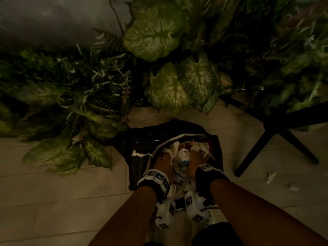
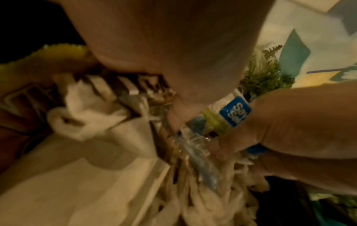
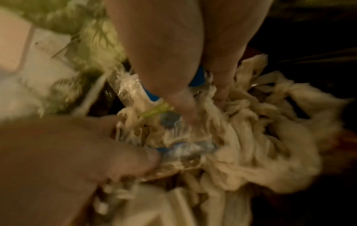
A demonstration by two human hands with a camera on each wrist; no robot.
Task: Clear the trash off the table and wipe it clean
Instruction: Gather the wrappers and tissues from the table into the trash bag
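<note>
A black trash bag [image 1: 142, 139] stands open on the floor, filled with crumpled white tissues [image 1: 200, 148] and a crushed clear plastic bottle [image 1: 183, 160] with a blue label. Both hands reach down into it. My left hand [image 1: 162, 161] holds the wad of tissues [image 2: 86, 116] on the bottle's left. My right hand [image 1: 196, 158] grips the bottle [image 2: 231, 113] at its label, thumb and fingers around it. In the right wrist view the fingers of the right hand [image 3: 183, 99] dig into the tissues [image 3: 260, 137] beside the bottle [image 3: 131, 91], with the left hand [image 3: 96, 145] curled close below.
Large leafy plants [image 1: 159, 36] crowd the far side and left of the bag. A black chair base [image 1: 276, 128] stands to the right on the pale tiled floor [image 1: 53, 201]. Two tissue scraps [image 1: 270, 177] lie on the floor right of the bag.
</note>
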